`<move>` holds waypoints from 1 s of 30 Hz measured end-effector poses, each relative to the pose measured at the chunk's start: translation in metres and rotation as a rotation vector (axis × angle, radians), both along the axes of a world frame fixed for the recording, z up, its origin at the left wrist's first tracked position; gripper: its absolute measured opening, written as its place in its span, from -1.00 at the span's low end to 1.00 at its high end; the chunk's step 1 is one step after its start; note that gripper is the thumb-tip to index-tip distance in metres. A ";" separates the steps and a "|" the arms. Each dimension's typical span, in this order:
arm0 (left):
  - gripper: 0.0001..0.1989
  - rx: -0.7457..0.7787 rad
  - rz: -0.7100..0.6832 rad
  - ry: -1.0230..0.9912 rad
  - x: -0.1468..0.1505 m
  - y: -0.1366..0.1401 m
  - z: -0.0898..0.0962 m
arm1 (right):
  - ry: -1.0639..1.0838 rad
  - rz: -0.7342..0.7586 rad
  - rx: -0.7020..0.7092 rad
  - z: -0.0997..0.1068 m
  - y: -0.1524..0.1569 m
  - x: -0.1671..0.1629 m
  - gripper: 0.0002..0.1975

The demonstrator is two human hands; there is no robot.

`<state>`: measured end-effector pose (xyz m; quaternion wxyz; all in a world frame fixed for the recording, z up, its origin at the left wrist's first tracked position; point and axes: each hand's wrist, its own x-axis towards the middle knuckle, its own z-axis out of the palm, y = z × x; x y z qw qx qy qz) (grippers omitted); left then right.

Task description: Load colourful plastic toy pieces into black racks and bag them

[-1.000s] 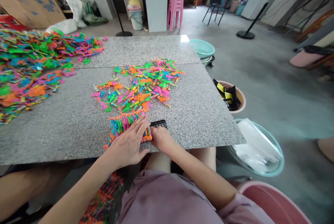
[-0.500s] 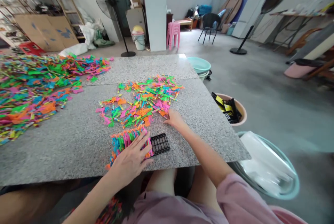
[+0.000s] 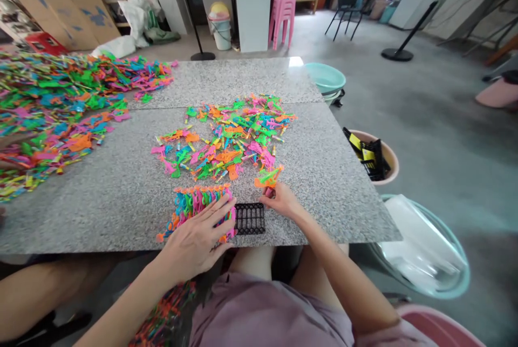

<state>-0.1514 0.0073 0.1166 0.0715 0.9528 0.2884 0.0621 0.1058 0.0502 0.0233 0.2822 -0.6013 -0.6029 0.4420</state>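
My right hand (image 3: pixel 285 201) is closed in a pinch on a few small plastic toys (image 3: pixel 267 177), orange and green with some pink, shaped somewhat like little pistols. They are held just above the table, behind the right end of a black grid rack (image 3: pixel 251 219). Tightly packed rows of the same toys (image 3: pixel 189 205) stand upright on the rack's left part. Across the right side of these rows lies my left hand (image 3: pixel 197 235), flat with fingers stretched out. Its palm and fingers cover some of the toys. Beyond both hands spreads a loose heap of toys (image 3: pixel 230 131).
A much larger toy pile (image 3: pixel 60 104) covers the left of the speckled stone table (image 3: pixel 335 196). Another person's leg (image 3: pixel 52 287) shows at lower left. Right of the table stand a basin with black racks (image 3: pixel 374 158) and a basin with clear plastic bags (image 3: pixel 424 250).
My right hand has drawn back from the heap's near edge towards the rack, bringing several toys with it. My left hand stays on the packed rows. The view has tilted down.
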 end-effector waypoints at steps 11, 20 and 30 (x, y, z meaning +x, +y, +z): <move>-0.71 0.033 -0.017 0.050 -0.002 0.001 -0.002 | -0.085 0.089 0.233 -0.008 -0.013 -0.061 -0.85; -0.71 0.120 -0.038 0.027 0.000 -0.001 0.000 | -0.558 0.264 0.153 0.027 0.006 -0.082 -0.74; -0.51 0.094 -0.054 0.064 -0.006 0.005 -0.008 | -0.401 0.212 0.310 0.005 0.033 -0.034 -0.62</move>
